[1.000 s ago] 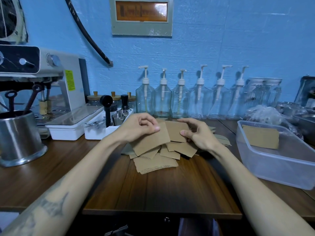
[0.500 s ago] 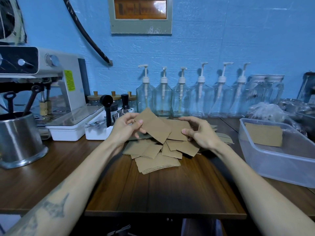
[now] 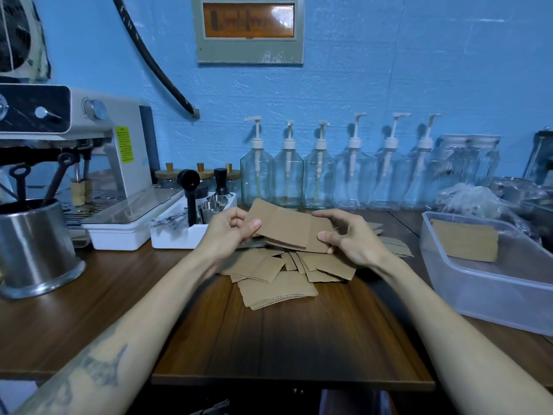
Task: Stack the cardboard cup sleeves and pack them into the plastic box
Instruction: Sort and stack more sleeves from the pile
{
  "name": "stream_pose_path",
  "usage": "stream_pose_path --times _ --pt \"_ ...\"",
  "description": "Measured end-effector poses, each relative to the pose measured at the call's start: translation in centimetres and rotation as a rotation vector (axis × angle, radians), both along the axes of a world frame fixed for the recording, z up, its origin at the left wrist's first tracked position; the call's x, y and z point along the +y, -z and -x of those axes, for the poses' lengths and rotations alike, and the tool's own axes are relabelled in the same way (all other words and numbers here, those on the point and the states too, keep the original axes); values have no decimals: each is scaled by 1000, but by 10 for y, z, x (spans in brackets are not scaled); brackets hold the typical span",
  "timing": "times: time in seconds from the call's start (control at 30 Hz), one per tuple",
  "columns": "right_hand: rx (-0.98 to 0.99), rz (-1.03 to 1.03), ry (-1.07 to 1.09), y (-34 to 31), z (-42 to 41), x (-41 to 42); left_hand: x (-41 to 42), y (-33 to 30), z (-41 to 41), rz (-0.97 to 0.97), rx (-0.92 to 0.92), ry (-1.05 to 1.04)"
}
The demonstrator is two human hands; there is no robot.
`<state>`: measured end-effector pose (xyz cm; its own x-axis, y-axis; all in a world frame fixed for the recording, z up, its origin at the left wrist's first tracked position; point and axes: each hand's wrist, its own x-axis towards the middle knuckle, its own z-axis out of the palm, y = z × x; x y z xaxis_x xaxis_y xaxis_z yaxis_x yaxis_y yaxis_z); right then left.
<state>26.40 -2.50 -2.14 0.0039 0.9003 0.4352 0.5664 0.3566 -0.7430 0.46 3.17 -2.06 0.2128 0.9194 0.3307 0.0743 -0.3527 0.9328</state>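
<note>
A loose pile of flat brown cardboard cup sleeves [image 3: 278, 274] lies on the wooden counter in front of me. Above the pile I hold two overlapping sleeves [image 3: 287, 226]: my left hand [image 3: 230, 232] pinches the upper one at its left edge, and my right hand [image 3: 350, 238] grips the lower one at its right end. The clear plastic box [image 3: 490, 292] stands at the right, apart from both hands, with a short stack of sleeves [image 3: 465, 241] lying flat inside it.
A row of glass pump bottles [image 3: 320, 175] lines the blue wall behind the pile. A white tray of coffee tools [image 3: 191, 226] sits by my left hand. An espresso machine [image 3: 89, 151] and a steel canister [image 3: 33, 247] stand at the left. Plastic bags [image 3: 472, 199] lie behind the box.
Both hands have lifted off the pile. The left hand's sleeve has swung over onto the sleeve in the right hand, so the two now overlap in the air.
</note>
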Motion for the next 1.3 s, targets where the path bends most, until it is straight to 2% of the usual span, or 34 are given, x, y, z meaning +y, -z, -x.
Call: stream_pose_path --times 0.03,0.1,0.23,0.3,0.5,0.67,0.87,1.03,1.17,1.3 --pt "6 -2 -5 0 0 0 -1 0 -2 17 -23 31" --pt "22 -2 -19 0 -1 2 -4 1 -5 11 43 52" --pt "27 21 -35 1 -2 3 0 13 -8 -218 460 -146" --pt "25 35 -40 0 -3 3 -2 13 -11 -293 530 -197" --pt "8 77 -83 -1 -2 -1 -7 11 -13 -295 445 -84" --pt "73 155 -119 -4 2 -3 -8 12 -15 -404 519 54" --pt "-14 74 -72 -1 9 -4 -8 14 -17 -442 601 -81" --pt "-40 35 -68 -1 11 -3 -5 17 -17 -444 577 -70" --pt "17 39 -65 0 10 0 0 20 -19 -362 531 3" --pt "-36 71 -67 1 10 2 -4 17 -26 -207 519 79"
